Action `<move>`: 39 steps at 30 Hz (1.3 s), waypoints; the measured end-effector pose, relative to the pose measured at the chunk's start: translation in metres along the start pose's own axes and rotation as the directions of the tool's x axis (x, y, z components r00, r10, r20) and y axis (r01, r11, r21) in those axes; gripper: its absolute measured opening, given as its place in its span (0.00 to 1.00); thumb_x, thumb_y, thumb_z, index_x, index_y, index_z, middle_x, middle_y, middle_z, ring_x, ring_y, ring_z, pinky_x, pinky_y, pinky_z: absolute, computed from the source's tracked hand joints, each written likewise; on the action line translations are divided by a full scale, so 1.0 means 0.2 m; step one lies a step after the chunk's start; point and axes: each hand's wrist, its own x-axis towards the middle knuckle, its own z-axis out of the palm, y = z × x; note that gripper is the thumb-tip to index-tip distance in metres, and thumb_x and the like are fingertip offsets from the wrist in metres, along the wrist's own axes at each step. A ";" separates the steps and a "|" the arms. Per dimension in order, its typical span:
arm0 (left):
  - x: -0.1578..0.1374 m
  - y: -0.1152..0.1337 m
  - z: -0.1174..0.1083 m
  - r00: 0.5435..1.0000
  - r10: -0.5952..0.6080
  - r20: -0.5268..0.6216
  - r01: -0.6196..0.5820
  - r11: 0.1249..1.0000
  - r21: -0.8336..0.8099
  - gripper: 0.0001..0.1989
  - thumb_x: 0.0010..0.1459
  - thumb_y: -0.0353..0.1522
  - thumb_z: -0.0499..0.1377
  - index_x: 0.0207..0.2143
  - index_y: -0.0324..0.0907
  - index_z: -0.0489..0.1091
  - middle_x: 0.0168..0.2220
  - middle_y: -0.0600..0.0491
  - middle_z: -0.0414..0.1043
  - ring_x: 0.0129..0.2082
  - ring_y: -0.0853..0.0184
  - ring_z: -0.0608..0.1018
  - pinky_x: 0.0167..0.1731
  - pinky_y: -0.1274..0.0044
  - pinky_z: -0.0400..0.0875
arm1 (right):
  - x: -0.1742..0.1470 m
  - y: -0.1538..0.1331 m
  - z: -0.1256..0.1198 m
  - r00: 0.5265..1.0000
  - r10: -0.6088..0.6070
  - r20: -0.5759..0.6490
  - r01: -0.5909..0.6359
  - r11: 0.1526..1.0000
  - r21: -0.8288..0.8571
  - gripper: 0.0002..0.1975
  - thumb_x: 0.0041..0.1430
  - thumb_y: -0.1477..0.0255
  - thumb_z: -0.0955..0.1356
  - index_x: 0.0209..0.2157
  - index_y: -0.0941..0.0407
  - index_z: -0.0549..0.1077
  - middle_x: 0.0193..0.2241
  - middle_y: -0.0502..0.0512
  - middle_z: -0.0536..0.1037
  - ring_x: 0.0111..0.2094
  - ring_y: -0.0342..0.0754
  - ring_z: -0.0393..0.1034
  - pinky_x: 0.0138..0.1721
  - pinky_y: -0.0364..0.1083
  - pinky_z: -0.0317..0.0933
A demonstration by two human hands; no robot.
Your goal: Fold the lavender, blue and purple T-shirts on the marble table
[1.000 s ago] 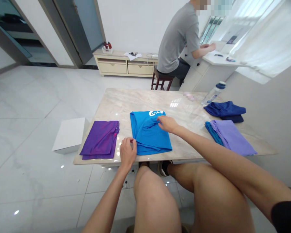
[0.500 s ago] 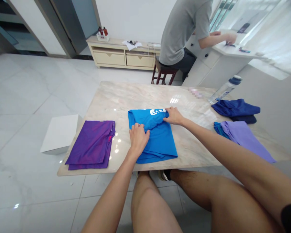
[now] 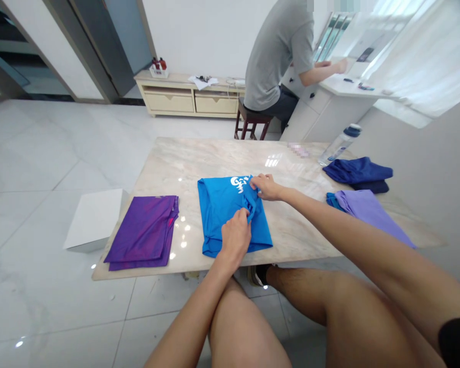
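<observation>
Table: a pale marble table [image 3: 199, 158] carries all the clothes; I sit at its near edge, knees below.
Blue shirt: a bright blue shirt [image 3: 224, 212], folded, lies at the middle of the near edge, white print toward the far side.
Left hand: my left hand [image 3: 235, 236] rests on the shirt's right half, fingers closed together and pinching a raised ridge of blue cloth.
Right hand: my right hand [image 3: 266, 186] is at the shirt's far right corner, fingers curled shut on the same ridge of cloth, just beside the print.
Purple shirt: a folded purple shirt [image 3: 143, 232] lies at the near left corner, apart from the blue one.
Lilac shirt: a lilac shirt [image 3: 370, 212] lies at the right edge, on top of a teal piece [image 3: 331, 200].
Navy shirt: a navy shirt [image 3: 358, 173] sits beyond it, near the far right corner.
Bottle: a clear bottle [image 3: 339, 144] with a dark cap stands just beside the navy shirt; I cannot tell what it holds.
Box: a white box [image 3: 94, 217] sits on the floor off the table's left edge, lid closed.
Other person: someone in a grey shirt [image 3: 278, 56] sits on a stool [image 3: 251, 125] at a white counter [image 3: 329, 105].
</observation>
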 end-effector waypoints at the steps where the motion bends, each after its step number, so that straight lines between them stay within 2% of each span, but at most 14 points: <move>1: -0.01 0.01 0.00 1.000 -0.012 0.004 0.011 1.000 0.022 0.13 0.77 0.33 0.58 0.60 0.48 0.73 0.55 0.45 0.82 0.47 0.55 0.86 0.41 0.71 0.74 | -0.02 -0.02 0.01 1.000 -0.026 -0.004 0.027 1.000 0.016 0.33 0.56 0.80 0.70 0.64 0.55 0.74 0.62 0.66 0.78 0.63 0.65 0.67 0.66 0.63 0.56; 4: -0.03 0.04 -0.01 0.997 -0.056 0.047 0.051 0.994 0.096 0.15 0.77 0.35 0.58 0.61 0.45 0.73 0.55 0.41 0.82 0.49 0.53 0.87 0.44 0.70 0.76 | -0.05 -0.07 0.05 1.000 0.012 -0.005 -0.011 0.994 0.110 0.44 0.59 0.79 0.67 0.77 0.52 0.61 0.68 0.65 0.76 0.66 0.66 0.67 0.68 0.66 0.54; 7: -0.06 0.06 -0.01 0.989 -0.103 0.107 0.083 0.981 0.176 0.16 0.77 0.37 0.59 0.61 0.42 0.74 0.54 0.38 0.82 0.50 0.51 0.87 0.45 0.69 0.78 | -0.02 -0.11 0.06 0.987 0.158 -0.034 -0.149 0.971 0.190 0.42 0.66 0.76 0.62 0.80 0.50 0.57 0.69 0.63 0.76 0.68 0.67 0.65 0.67 0.67 0.56; 10: -0.09 0.06 0.01 0.989 -0.052 0.137 0.019 0.973 0.229 0.15 0.78 0.34 0.56 0.61 0.43 0.74 0.55 0.39 0.80 0.51 0.53 0.87 0.44 0.70 0.78 | 0.03 -0.15 0.05 0.979 0.198 -0.038 -0.189 0.965 0.181 0.39 0.70 0.74 0.62 0.80 0.51 0.57 0.68 0.64 0.77 0.69 0.67 0.65 0.68 0.67 0.56; 14: -0.11 0.05 0.02 0.985 0.080 0.155 -0.121 0.955 0.271 0.17 0.77 0.27 0.51 0.60 0.46 0.75 0.54 0.41 0.77 0.52 0.55 0.85 0.41 0.71 0.78 | 0.06 -0.19 0.05 0.983 0.182 -0.035 -0.179 0.980 0.089 0.34 0.68 0.76 0.66 0.75 0.52 0.68 0.67 0.68 0.77 0.68 0.69 0.64 0.66 0.65 0.58; 18: -0.11 0.06 0.02 0.981 0.106 0.163 -0.147 0.953 0.266 0.20 0.76 0.26 0.52 0.62 0.50 0.75 0.55 0.43 0.76 0.50 0.58 0.85 0.40 0.74 0.77 | 0.02 -0.17 0.05 0.975 0.214 -0.059 -0.209 0.975 0.071 0.24 0.68 0.78 0.65 0.61 0.53 0.81 0.62 0.69 0.79 0.66 0.70 0.66 0.64 0.66 0.59; 21: -0.11 0.09 0.04 0.992 0.073 0.105 -0.089 0.983 0.163 0.20 0.77 0.29 0.52 0.64 0.52 0.75 0.56 0.44 0.77 0.46 0.60 0.86 0.40 0.74 0.77 | -0.03 -0.13 0.02 0.962 0.229 -0.148 -0.218 0.972 0.086 0.21 0.69 0.76 0.65 0.60 0.57 0.80 0.62 0.71 0.77 0.64 0.69 0.68 0.64 0.63 0.61; 24: -0.10 0.09 0.05 0.996 -0.024 -0.080 0.015 0.994 -0.109 0.18 0.78 0.33 0.56 0.64 0.50 0.75 0.58 0.44 0.80 0.49 0.58 0.86 0.47 0.71 0.79 | -0.05 -0.12 -0.05 0.930 0.213 -0.299 -0.166 0.970 0.175 0.20 0.73 0.75 0.62 0.60 0.59 0.77 0.62 0.70 0.77 0.61 0.63 0.73 0.62 0.55 0.64; 27: -0.09 0.01 0.06 0.945 -0.230 -0.234 0.109 0.893 -0.437 0.17 0.74 0.35 0.61 0.62 0.44 0.75 0.52 0.42 0.83 0.53 0.55 0.85 0.55 0.67 0.78 | 0.00 -0.19 -0.15 0.909 0.225 -0.351 -0.135 0.955 0.263 0.20 0.75 0.75 0.61 0.62 0.58 0.74 0.57 0.66 0.82 0.57 0.60 0.76 0.58 0.51 0.66; 30: -0.10 -0.11 0.05 0.862 -0.438 -0.253 0.205 0.760 -0.616 0.19 0.70 0.37 0.64 0.60 0.40 0.76 0.51 0.40 0.84 0.53 0.53 0.85 0.55 0.66 0.78 | 0.11 -0.32 -0.23 0.916 0.210 -0.341 -0.116 0.954 0.276 0.19 0.78 0.71 0.62 0.63 0.55 0.74 0.55 0.63 0.85 0.57 0.60 0.77 0.57 0.51 0.67; 32: -0.12 -0.19 0.04 0.842 -0.484 -0.238 0.248 0.739 -0.626 0.17 0.69 0.41 0.66 0.54 0.40 0.79 0.49 0.40 0.84 0.53 0.51 0.84 0.52 0.66 0.78 | 0.20 -0.42 -0.26 0.936 0.173 -0.307 -0.094 0.962 0.256 0.18 0.79 0.69 0.63 0.62 0.54 0.76 0.57 0.62 0.84 0.59 0.60 0.77 0.58 0.51 0.68; 34: -0.16 -0.27 0.02 0.854 -0.479 -0.203 0.287 0.759 -0.584 0.15 0.67 0.44 0.66 0.43 0.41 0.80 0.40 0.44 0.84 0.47 0.51 0.84 0.45 0.68 0.77 | 0.29 -0.51 -0.27 0.957 0.134 -0.256 -0.075 0.971 0.228 0.16 0.79 0.67 0.64 0.60 0.52 0.80 0.59 0.61 0.84 0.60 0.59 0.77 0.59 0.51 0.68; 37: -0.23 -0.34 0.00 0.872 -0.467 -0.146 0.334 0.787 -0.519 0.19 0.67 0.47 0.64 0.29 0.44 0.74 0.25 0.53 0.73 0.33 0.59 0.78 0.35 0.73 0.68 | 0.40 -0.61 -0.23 0.974 0.099 -0.205 -0.058 0.979 0.194 0.17 0.79 0.66 0.65 0.59 0.52 0.82 0.59 0.63 0.84 0.60 0.60 0.78 0.60 0.52 0.69; 39: -0.26 -0.36 -0.02 0.873 -0.468 -0.139 0.351 0.799 -0.488 0.22 0.68 0.46 0.62 0.24 0.46 0.67 0.21 0.56 0.67 0.28 0.63 0.72 0.31 0.74 0.61 | 0.45 -0.64 -0.18 0.979 0.088 -0.186 -0.054 0.982 0.183 0.18 0.79 0.65 0.65 0.60 0.53 0.82 0.59 0.65 0.84 0.60 0.62 0.78 0.60 0.53 0.70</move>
